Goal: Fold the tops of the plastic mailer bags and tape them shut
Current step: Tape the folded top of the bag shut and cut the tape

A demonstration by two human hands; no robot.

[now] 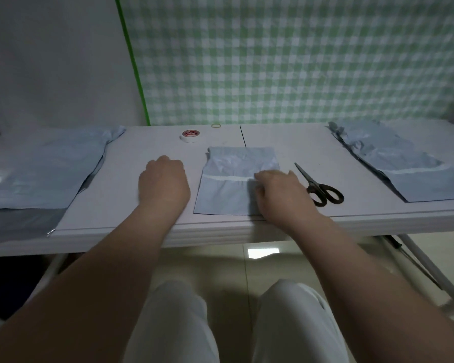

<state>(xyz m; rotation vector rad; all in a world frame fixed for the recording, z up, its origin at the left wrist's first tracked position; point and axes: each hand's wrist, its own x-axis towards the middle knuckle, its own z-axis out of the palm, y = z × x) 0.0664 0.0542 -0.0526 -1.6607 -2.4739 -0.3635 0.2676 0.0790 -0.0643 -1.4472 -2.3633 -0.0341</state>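
right hand [281, 195] is lying on the mailer bag [220, 195], its grip loose, fingers [260, 179] pressing the right end of the white tape strip [228, 178] and not closing round anything. left hand [164, 184] is sitting knuckles-up on the counter [147, 150] just left of the bag, apart from it; its fingers are tucked under, so i cannot tell whether that grip is holding anything.

the bag is lying flat at the middle of the counter, close to the near edge. its long axis seems to be running from the person toward the wall, folded top pointing away, tape crossing it left to right.

judging by this, the step is smoothing the tape down. doing it well is meaning a firm sweep along the strip from end to end, with the other hand pinning the bag so the slippery plastic is not creeping and the fold is not springing open.

further out, scissors [319, 188] are lying just right of the bag, the tape roll [190, 135] and a rubber band [216, 125] are sitting near the far edge, and bag piles are flanking left [45, 174] and right [404, 163].
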